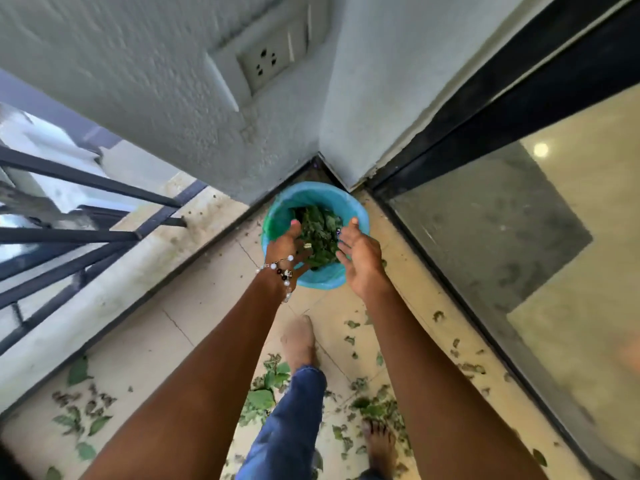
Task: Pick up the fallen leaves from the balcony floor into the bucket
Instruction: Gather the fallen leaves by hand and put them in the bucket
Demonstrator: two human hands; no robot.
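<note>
Turquoise bucket [320,199], green leaves [317,233], seemingly black-and-white bracelet [282,270]

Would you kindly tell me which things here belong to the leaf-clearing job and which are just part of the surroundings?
Part of the job:
- bucket, in the corner
- leaves in the bucket
- leaves on the floor
- left hand and right hand, both over the bucket

Just surroundings:
- wall socket
- railing
- glass door
- bracelet on the left wrist

Walls: rough white plastered walls [145,74] meet in a corner.
Socket: white plastic wall socket plate [266,60] on the left wall.
Floor: cream tiled balcony floor [145,344].
Railing: dark metal railing [79,216] at left.
Door: black-framed sliding glass door [485,223] at right, reflecting a round light.
</note>
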